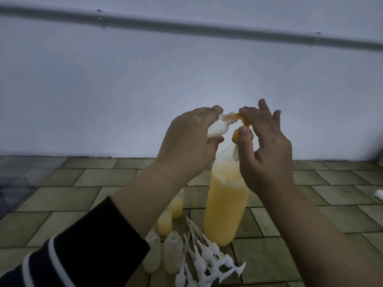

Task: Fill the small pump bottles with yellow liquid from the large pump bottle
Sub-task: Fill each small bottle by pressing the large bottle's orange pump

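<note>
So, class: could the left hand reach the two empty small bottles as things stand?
Probably not yet. The left hand holds a clear small bottle up at the orange pump spout. The empty bottles stand low beside its forearm, nothing covering them.

The tall translucent plastic large pump bottle (227,206) holds yellow-orange liquid; its pump head (241,129) is orange. The small clear plastic bottle (75,128) at the spout is colourless. Two small filled bottles (170,214) show pale yellow; two small empty bottles (162,252) are cloudy clear. The loose plastic pump tops (207,259) are white. The brick-patterned worktop (83,195) is olive-tan with dark joints. The sleeve (68,253) is navy with white stripes. The wall (124,79) is pale grey-blue.
</note>
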Available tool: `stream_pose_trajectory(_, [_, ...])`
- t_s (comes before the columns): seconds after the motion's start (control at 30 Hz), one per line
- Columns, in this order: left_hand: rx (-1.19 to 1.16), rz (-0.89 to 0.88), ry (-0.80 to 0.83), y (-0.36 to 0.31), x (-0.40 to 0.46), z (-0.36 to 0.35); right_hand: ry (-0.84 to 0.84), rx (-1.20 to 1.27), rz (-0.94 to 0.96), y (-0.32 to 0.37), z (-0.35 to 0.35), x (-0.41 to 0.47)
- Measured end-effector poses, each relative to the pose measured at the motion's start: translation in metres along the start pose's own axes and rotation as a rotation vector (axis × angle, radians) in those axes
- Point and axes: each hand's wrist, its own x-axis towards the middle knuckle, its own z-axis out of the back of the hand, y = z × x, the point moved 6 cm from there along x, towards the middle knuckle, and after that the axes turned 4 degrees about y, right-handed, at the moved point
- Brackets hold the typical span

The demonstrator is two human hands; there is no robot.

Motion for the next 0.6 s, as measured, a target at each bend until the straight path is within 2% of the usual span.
stream_pose_trajectory(0.13, [0.004,0.015,0.031,0.003,-0.003,-0.005,0.01,0.04,-0.02,-0.004,-0.008,-0.006])
stream_pose_trajectory(0.3, [0.039,0.029,0.028,0.004,0.0,-0.002,0.07,-0.035,0.011,0.001,-0.005,0.001])
stream_pose_trajectory(0.6, [-0.005,0.012,0.022,0.003,0.0,-0.005,-0.029,0.0,-0.023,-0.003,-0.008,-0.006])
